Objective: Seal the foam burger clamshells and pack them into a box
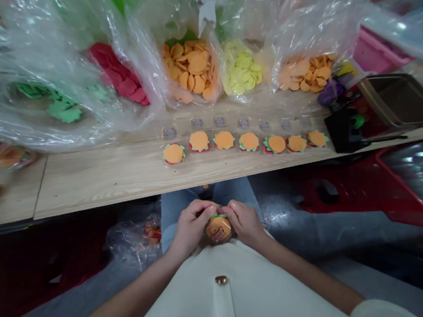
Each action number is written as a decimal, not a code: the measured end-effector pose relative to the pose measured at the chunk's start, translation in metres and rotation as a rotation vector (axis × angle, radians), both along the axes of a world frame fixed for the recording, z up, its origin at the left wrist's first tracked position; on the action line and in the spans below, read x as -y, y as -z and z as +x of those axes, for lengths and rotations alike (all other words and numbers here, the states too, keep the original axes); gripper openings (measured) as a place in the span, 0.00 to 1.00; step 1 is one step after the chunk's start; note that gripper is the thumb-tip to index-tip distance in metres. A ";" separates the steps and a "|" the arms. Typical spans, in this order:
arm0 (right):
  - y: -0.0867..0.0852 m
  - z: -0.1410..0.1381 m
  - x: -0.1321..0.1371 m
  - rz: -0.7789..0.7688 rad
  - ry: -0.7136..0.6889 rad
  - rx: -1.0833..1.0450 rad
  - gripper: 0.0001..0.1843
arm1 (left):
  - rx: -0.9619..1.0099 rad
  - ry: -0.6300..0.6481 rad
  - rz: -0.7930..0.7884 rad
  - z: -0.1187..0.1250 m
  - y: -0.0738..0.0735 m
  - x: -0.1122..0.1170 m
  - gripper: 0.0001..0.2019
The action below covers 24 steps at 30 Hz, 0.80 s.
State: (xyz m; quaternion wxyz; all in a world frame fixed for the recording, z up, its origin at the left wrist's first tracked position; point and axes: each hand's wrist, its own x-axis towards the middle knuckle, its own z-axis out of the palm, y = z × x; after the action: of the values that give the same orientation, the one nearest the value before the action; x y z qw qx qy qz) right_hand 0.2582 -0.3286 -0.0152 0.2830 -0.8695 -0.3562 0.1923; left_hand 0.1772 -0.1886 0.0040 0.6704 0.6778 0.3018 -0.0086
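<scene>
Close to my lap, both hands are closed on one toy burger pack (pixel 218 229), a clear plastic case with an orange foam bun and green edging inside. My left hand (pixel 195 224) grips its upper left side, and my right hand (pixel 246 221) its upper right side, with fingertips almost meeting at the top edge. On the bench (pixel 114 177) beyond stands a row of several foam burgers (pixel 224 140) in clear cases, layered orange, green and red. Small clear plastic pieces (pixel 219 121) lie in a line behind them.
Along the back, clear bags hold green pieces (pixel 62 106), red pieces (pixel 120 77), orange discs (pixel 191 72), yellow pieces (pixel 241 68) and more orange discs (pixel 309 73). A black tray (pixel 399 99) sits right. Packed burgers (pixel 8 154) lie left. A red crate (pixel 395 193) stands below, right.
</scene>
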 end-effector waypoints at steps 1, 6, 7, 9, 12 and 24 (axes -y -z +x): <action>0.001 -0.002 0.000 -0.038 0.050 0.035 0.21 | -0.008 -0.040 -0.028 0.002 0.002 0.002 0.10; -0.001 0.004 -0.008 -0.034 0.036 0.121 0.24 | -0.027 -0.117 -0.129 0.009 0.000 0.003 0.11; -0.002 0.008 -0.011 -0.005 0.013 0.123 0.24 | -0.025 -0.101 -0.172 0.010 -0.003 -0.001 0.11; -0.004 0.018 -0.017 0.051 -0.024 0.117 0.24 | -0.012 -0.031 -0.297 0.012 -0.011 -0.010 0.11; -0.006 0.033 -0.026 0.130 -0.017 0.055 0.22 | 0.043 0.078 -0.391 0.016 -0.021 -0.020 0.14; -0.009 0.028 -0.027 0.473 0.434 -0.137 0.17 | 0.242 -0.229 -0.329 0.033 -0.018 0.015 0.16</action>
State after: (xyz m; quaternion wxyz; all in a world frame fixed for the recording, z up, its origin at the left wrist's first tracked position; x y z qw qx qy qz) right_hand 0.2857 -0.3013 -0.0064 0.5347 -0.8204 -0.1776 0.0975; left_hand 0.2106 -0.2035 0.0219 0.7998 0.5168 0.2886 0.0995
